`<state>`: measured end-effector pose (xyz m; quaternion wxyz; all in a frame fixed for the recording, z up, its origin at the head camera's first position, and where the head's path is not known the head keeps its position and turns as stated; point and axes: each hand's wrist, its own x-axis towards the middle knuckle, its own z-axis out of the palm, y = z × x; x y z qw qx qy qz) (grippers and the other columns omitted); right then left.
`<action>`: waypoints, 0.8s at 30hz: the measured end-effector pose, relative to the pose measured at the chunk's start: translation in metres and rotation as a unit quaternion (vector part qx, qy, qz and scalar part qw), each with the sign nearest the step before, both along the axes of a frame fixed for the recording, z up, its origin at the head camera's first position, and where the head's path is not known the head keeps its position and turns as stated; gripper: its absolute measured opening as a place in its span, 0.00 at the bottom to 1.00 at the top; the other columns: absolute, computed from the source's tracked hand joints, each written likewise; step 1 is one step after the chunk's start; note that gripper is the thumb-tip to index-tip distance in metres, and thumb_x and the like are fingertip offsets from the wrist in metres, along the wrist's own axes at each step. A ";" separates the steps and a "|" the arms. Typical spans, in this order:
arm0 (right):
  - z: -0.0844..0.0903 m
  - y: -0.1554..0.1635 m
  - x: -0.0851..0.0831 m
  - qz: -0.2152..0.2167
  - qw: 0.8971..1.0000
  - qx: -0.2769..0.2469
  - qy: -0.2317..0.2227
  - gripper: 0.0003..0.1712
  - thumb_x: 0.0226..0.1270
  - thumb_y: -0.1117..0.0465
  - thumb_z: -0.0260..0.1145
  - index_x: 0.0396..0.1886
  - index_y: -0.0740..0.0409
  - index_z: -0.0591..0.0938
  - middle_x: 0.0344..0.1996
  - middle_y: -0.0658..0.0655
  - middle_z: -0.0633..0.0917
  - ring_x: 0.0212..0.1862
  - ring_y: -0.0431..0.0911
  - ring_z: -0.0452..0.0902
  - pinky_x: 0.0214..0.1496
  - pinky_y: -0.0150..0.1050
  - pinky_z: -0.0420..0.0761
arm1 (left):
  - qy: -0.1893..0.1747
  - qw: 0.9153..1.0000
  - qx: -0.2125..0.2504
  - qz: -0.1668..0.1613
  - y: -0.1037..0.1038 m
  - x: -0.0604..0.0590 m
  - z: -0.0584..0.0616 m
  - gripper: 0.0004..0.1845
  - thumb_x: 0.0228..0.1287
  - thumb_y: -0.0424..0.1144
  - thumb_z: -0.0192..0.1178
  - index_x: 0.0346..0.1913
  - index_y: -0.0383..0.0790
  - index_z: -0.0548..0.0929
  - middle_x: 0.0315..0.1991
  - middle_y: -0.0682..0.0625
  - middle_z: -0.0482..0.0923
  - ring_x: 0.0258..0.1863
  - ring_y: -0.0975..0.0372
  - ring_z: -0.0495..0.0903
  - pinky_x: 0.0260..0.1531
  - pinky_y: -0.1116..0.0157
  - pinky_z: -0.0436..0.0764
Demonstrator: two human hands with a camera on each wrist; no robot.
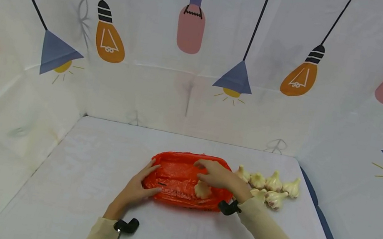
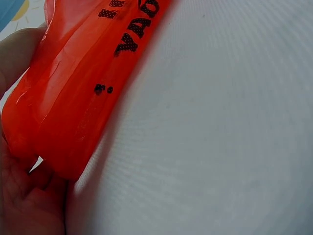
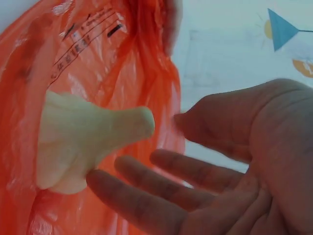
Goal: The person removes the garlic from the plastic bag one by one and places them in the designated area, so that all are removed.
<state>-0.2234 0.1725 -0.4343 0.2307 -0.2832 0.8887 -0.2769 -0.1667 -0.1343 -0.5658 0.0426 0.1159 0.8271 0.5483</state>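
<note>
A red plastic bag [image 1: 176, 176] lies spread with its mouth open on the white table, and black print shows on it in both wrist views. One pale garlic bulb [image 1: 203, 190] sits inside; the right wrist view shows its stem [image 3: 132, 123] pointing toward the right hand. My left hand [image 1: 138, 186] holds the bag's left end, thumb and fingers around the edge. Over the bag's right part is my right hand [image 1: 218, 174], its fingers spread and thumb apart, gripping nothing. One fingertip is close to the bulb; whether it touches I cannot tell.
Several garlic bulbs [image 1: 274, 182] are grouped to the right of the bag, partly behind the right forearm. The white table [image 1: 94, 154] meets a pale sheet wall [image 1: 141, 98] printed with lamps at the back and sides.
</note>
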 end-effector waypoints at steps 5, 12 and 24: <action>-0.007 -0.006 0.000 0.026 0.999 -0.030 -0.033 0.32 0.66 0.79 0.54 0.70 0.64 0.74 0.68 0.67 0.78 0.65 0.62 0.79 0.53 0.46 0.85 | 0.001 1.000 0.002 0.001 0.001 0.000 0.000 0.43 0.61 0.47 0.74 0.78 0.49 0.67 0.84 0.50 0.49 0.83 0.45 0.47 0.77 0.37 0.53; -0.014 -0.009 0.003 0.022 0.999 0.010 -0.041 0.31 0.66 0.76 0.64 0.69 0.61 0.76 0.67 0.61 0.80 0.66 0.58 0.78 0.63 0.52 0.82 | 0.004 1.000 0.003 -0.002 0.000 0.000 -0.001 0.43 0.61 0.48 0.74 0.78 0.50 0.67 0.84 0.51 0.48 0.83 0.46 0.47 0.77 0.38 0.53; -0.020 -0.008 0.004 0.049 0.997 0.045 -0.026 0.21 0.74 0.62 0.64 0.64 0.57 0.81 0.60 0.55 0.85 0.64 0.53 0.79 0.66 0.51 0.80 | 0.003 1.000 0.003 -0.002 0.000 0.000 -0.001 0.44 0.61 0.50 0.74 0.78 0.50 0.67 0.85 0.51 0.48 0.83 0.47 0.46 0.78 0.38 0.52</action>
